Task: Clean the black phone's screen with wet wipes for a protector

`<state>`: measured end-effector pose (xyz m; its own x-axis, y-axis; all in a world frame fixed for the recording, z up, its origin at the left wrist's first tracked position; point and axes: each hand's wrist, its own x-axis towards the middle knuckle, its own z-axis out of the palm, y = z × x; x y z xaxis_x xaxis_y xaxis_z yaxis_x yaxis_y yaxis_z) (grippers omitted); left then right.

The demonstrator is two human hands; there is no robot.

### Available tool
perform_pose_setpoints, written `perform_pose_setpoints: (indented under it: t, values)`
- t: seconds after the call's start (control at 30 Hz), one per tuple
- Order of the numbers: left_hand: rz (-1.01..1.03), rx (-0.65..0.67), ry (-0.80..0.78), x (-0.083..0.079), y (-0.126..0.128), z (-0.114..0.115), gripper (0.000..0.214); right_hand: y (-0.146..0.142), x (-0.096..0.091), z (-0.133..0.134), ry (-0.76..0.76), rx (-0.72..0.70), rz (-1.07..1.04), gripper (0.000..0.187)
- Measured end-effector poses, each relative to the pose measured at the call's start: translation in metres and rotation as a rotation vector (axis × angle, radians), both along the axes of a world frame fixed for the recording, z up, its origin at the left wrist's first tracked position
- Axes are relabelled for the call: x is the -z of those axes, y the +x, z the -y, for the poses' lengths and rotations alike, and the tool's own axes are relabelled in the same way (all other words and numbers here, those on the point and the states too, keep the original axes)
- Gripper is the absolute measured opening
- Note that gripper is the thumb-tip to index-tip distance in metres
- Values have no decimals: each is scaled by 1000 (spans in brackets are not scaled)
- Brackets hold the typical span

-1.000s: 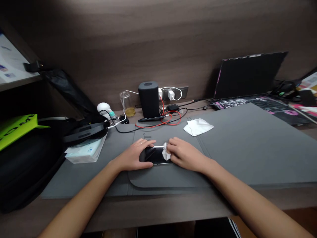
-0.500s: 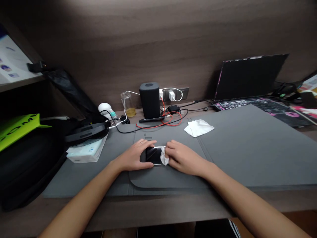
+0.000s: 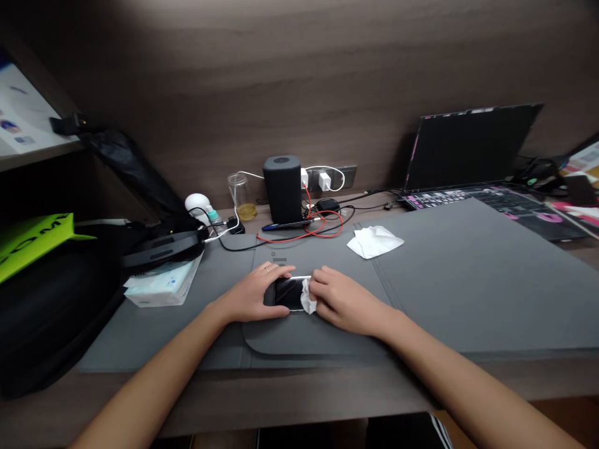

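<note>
The left hand's [image 3: 255,292] grip pinches a rectangular, black-screened phone [image 3: 288,294] flat on a smooth grey mat [image 3: 468,287]; the right hand's [image 3: 344,302] pinches a crumpled white paper tissue [image 3: 307,298], slid leftward, apparently bringing the rubbing nearer mid-screen.

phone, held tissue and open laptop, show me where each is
Phone [image 3: 289,294]: head view, on its dark screen.
Held tissue [image 3: 306,298]: head view, on its exposed part.
Open laptop [image 3: 472,149]: head view, middle of the screen.
</note>
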<state>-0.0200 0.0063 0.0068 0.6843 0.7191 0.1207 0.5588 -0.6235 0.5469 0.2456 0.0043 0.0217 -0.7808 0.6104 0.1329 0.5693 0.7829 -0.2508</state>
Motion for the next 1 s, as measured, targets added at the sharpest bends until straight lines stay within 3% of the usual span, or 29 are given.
perform_pose_setpoints:
  t: [0.17, 0.3, 0.47, 0.6, 0.73, 0.87, 1.0]
  values:
    - [3, 2, 1, 0, 0, 0, 81, 0, 2, 0, 22, 67, -18, 10]
    - [1, -2, 2, -1, 1, 0, 78, -2, 3, 1, -9, -23, -20, 6]
    - [1, -2, 3, -1, 1, 1, 78, -2, 1, 1, 8, 57, -7, 8]
    - [2, -4, 9, -1, 1, 1, 77, -2, 1, 1, -20, -10, -19, 5]
    - [4, 1, 4, -1, 1, 0, 77, -1, 2, -1, 13, 69, -19, 9]
    - [3, -3, 2, 0, 0, 0, 77, -2, 2, 1, -29, -19, -30, 7]
    - [3, 2, -2, -1, 0, 1, 76, -1, 1, 2, -47, 61, -49, 8]
